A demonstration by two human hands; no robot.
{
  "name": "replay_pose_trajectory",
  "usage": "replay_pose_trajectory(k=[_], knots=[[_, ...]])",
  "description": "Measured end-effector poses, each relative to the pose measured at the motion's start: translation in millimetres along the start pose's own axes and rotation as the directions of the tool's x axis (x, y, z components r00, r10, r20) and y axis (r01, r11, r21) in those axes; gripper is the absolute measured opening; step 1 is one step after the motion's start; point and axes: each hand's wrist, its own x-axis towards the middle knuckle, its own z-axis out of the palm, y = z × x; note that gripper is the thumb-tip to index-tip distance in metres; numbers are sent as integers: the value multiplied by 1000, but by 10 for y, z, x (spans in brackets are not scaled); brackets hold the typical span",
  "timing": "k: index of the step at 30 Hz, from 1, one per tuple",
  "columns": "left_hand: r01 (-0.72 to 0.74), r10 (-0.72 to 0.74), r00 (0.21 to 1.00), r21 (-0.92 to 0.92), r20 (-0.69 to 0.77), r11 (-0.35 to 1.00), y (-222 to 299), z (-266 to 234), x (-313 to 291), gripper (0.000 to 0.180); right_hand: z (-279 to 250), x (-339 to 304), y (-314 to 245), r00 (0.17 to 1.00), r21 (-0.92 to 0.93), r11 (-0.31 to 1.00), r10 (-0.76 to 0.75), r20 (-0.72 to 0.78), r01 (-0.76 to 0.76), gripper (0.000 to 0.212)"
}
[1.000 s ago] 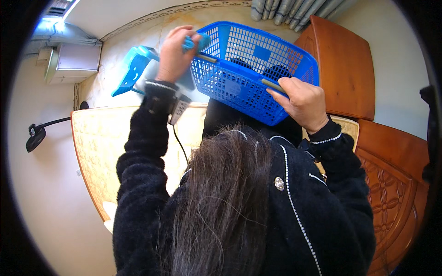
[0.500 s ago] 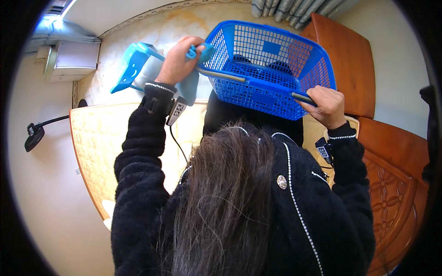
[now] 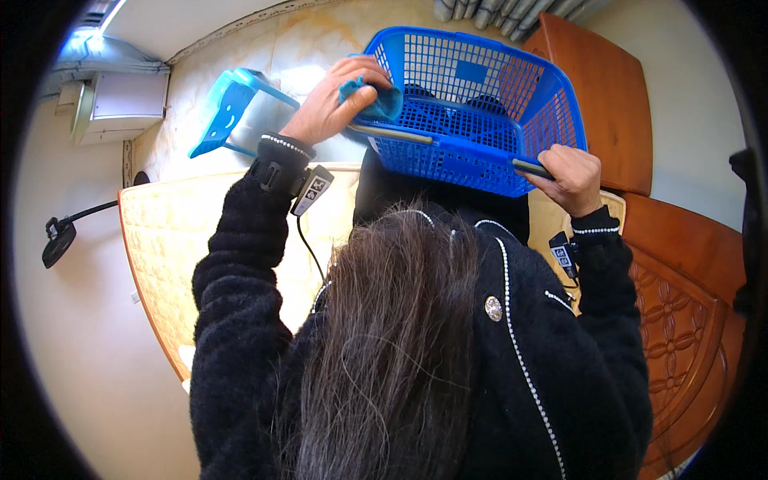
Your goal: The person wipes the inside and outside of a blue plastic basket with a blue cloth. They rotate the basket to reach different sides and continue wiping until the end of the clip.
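A blue plastic basket (image 3: 480, 112) with grid walls is held over my lap, its open top tilted toward me. My right hand (image 3: 570, 178) is closed around the right end of its metal handle (image 3: 400, 134). At the basket's left rim, my left hand (image 3: 344, 94) has its fingers closed on a teal cloth (image 3: 386, 104). The cloth lies against the inner side of the left rim, partly hidden by the fingers. Below that hand runs the left part of the handle.
To the left stands a light blue plastic stool (image 3: 228, 112) with a smiling face cutout. A wooden cabinet (image 3: 604, 112) is at the right, a carved wooden headboard (image 3: 672, 336) nearer. A cream mattress (image 3: 216, 256) lies under me. Grey curtains (image 3: 512, 14) hang at the back.
My left hand has moved right with the cloth, from outside the left rim to over it and inside the basket. The basket has shifted slightly farther away; my right hand keeps its grip.
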Motion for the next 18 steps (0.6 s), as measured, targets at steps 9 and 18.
replay_pose_trajectory(k=[9, 18], knots=[[481, -525, 851, -379, -16, 791, -118, 94, -76, 51, 31, -26, 15, 1000, -35, 999, 17, 4, -16, 42], [408, -393, 908, 93, -144, 908, 395, 99, -327, 42, 9, 49, -19, 992, -8, 996, 91, 89, -90, 39]])
